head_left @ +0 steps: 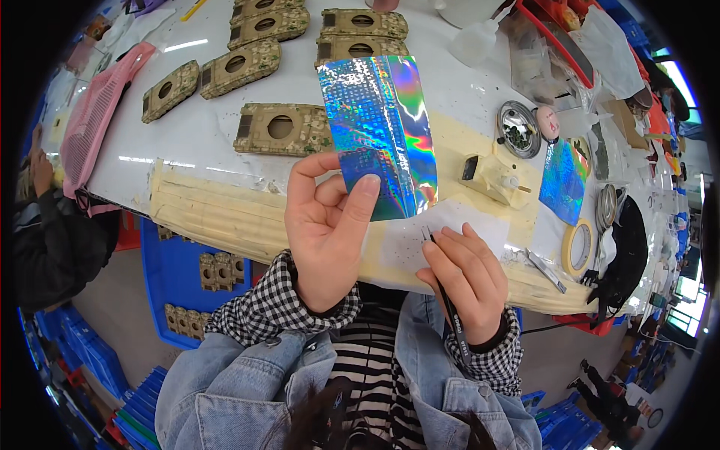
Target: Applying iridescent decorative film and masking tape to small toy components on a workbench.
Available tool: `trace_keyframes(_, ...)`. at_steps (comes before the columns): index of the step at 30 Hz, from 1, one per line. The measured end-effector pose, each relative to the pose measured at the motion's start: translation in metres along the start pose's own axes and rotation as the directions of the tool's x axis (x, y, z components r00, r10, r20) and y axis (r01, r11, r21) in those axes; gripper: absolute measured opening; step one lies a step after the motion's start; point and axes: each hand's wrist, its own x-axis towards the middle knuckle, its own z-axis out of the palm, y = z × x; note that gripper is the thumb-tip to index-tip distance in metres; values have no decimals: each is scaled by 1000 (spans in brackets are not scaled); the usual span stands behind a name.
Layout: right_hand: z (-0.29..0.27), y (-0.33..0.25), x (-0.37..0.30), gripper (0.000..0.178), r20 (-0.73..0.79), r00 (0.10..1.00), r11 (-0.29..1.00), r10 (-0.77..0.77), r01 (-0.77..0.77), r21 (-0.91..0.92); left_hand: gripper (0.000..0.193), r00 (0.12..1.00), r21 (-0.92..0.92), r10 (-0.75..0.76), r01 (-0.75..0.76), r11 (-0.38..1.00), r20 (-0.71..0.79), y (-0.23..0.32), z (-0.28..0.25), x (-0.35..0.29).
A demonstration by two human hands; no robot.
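My left hand (324, 232) pinches a shiny holographic sticker sheet (375, 120) by its lower left part, thumb in front, and holds it up over the table. In my right hand (471, 277) is a pair of black tweezers (450, 307), tips pointing up near the sheet's lower edge. I cannot make out anything between the tips. Beneath them lies a white paper (405, 244) with small dark specks. Beyond my left hand stand several camouflage model tank hulls (280, 129), each with a round hole on top. A tan model turret (495, 176) sits right of the sheet.
A second holographic sheet (562, 180), a round metal dish (519, 129) with dark bits, a tape roll (577, 247) and a utility knife (546, 270) lie at the right. A pink mesh basket (105, 112) stands far left. Below the table edge, a blue tray (161, 277) holds more hulls.
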Motion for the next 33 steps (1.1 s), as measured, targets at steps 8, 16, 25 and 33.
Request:
trace_keyframes(8,6,-4,5,32,100,995,999,-26,28,-21,34,1000,17,12,-13,1000,14,-2,-1,-1)
trace_keyframes(16,6,-2,7,24,187,982,1000,-23,22,6,34,1000,8,13,-13,1000,23,-2,-2,0)
trace_keyframes(25,-7,0,5,35,68,995,978,74,-86,189,34,997,44,-69,67,997,41,1,-1,0)
trace_keyframes(33,-20,-11,15,40,-109,990,956,93,-58,289,34,991,59,-107,103,993,78,4,3,0)
